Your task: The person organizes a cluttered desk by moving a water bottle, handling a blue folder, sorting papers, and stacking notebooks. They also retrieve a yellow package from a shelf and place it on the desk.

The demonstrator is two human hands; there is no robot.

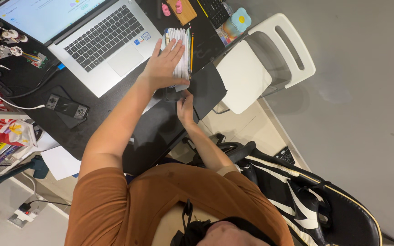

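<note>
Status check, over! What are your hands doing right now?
Left hand flat on paper stack. Right hand at black sheet. Laptop beside; nothing blocking.

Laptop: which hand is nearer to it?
Left. The left hand lies flat on the stack of white cards right beside the laptop; the right hand is lower, at the black sheet.

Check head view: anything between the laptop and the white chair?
Yes. In the head view, between the laptop and the white chair lie a stack of white papers under the left hand, a yellow pencil and a black sheet.
</note>
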